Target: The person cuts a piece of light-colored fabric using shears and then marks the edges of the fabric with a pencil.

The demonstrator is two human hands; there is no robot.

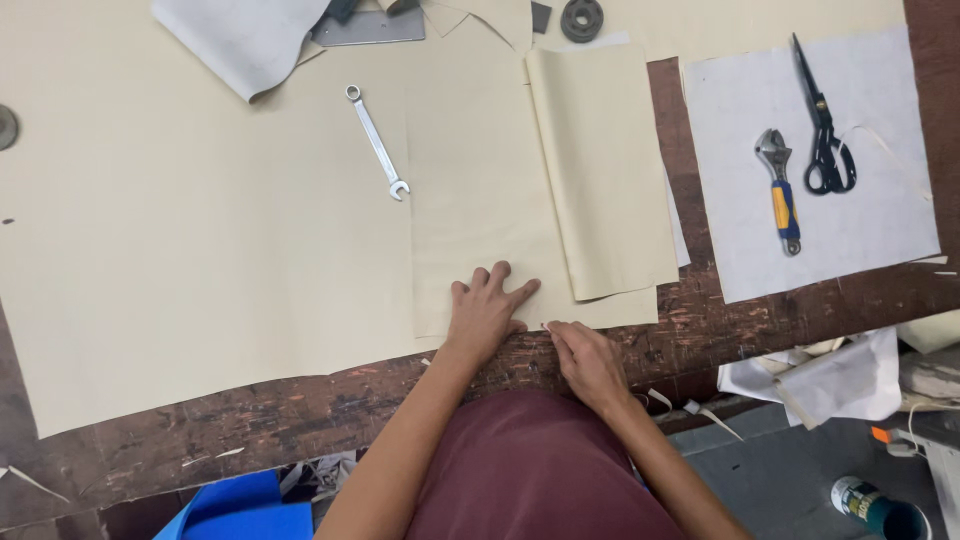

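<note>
My left hand (487,309) lies flat, fingers spread, on the near edge of a beige sheet (480,190) spread over the dark wooden table (250,410). My right hand (588,360) is at the table's front edge just right of it, fingertips pinching the bottom edge of that same sheet. A narrower beige piece (605,170) is folded over on top of the sheet, right of my left hand. A much larger beige sheet (200,230) covers the table to the left.
A steel spanner (378,142) lies on the large sheet. To the right a white sheet (850,220) carries black scissors (822,125) and an adjustable wrench (781,192). A grey piece (240,40) and a dark disc (582,18) sit at the far edge. A blue bin (245,510) is below.
</note>
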